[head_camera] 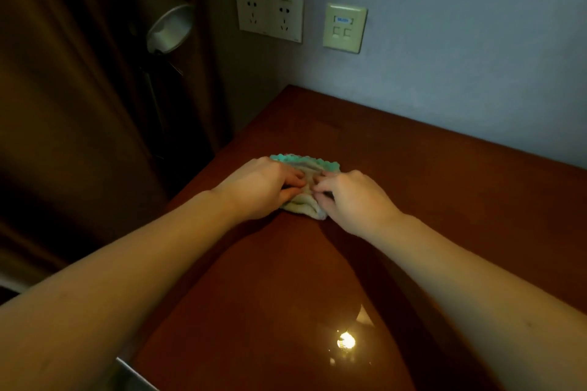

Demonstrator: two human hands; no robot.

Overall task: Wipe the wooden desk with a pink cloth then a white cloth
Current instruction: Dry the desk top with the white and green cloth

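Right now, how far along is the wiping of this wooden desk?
Done: no pink cloth is in view, so its pass cannot be confirmed. In hand: the left hand and right hand pinch the whitish folded cloth with a teal scalloped edge on the glossy reddish-brown wooden desk, near its far left corner. Left: probably wiping the rest of the desk with it.

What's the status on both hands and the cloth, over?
Left hand and right hand both pinch the bunched whitish cloth with teal scalloped edge. Cloth rests on the glossy reddish-brown wooden desk. Grey wall close behind.
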